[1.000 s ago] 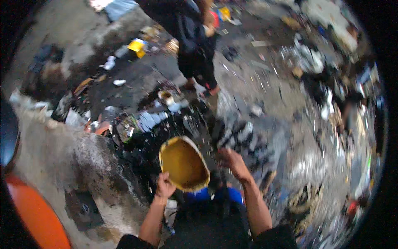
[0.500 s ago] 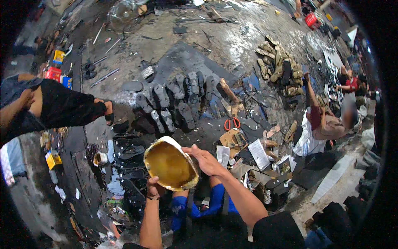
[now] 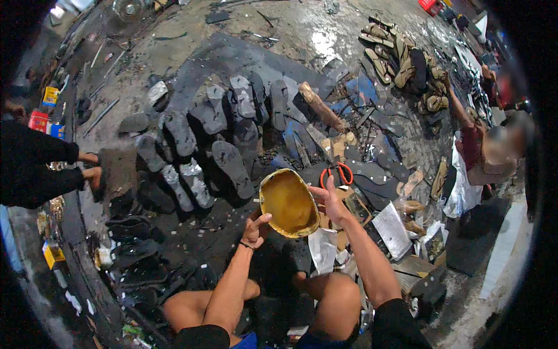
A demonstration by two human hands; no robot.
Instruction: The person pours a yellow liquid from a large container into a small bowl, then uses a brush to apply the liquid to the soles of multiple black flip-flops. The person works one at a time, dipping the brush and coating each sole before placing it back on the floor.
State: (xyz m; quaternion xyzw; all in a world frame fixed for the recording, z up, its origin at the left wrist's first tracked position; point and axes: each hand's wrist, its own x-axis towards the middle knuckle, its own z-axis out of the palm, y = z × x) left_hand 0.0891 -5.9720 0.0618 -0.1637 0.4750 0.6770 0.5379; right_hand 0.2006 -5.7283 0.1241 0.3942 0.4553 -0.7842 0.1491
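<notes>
head view: both hands hold up a round yellow-brown bowl-shaped piece (image 3: 289, 202), glossy on its hollow side, just below the middle of the picture and above the person's bare knees. the left hand (image 3: 254, 228) grips its rim at about 7 o'clock, thumb hooked over the edge. the right hand (image 3: 330, 198) clasps the rim at about 3 o'clock, fingers spread along the side. the piece is tilted, its hollow facing up toward the camera.

against the picture half a second ago, the piece sits in much the same spot between the hands, but the view has swung: the rows of dark shoe soles (image 3: 224, 134) now lie closer to centre, from 10 to 12 o'clock of the piece, spread flat on the wet ground. the red-handled scissors (image 3: 336, 173) lie just at 1 o'clock of the right hand. the seated co-worker (image 3: 491, 151) at 3 o'clock has drifted nearer the right rim, and another person's dark sleeves (image 3: 40, 168) come in at 9 o'clock, their hands on a dark flat sheet (image 3: 119, 168).

a heap of tan sandals (image 3: 407, 64) lies at 1 o'clock, far off. white paper scraps (image 3: 392, 230) lie at 4 o'clock beside the right forearm.
</notes>
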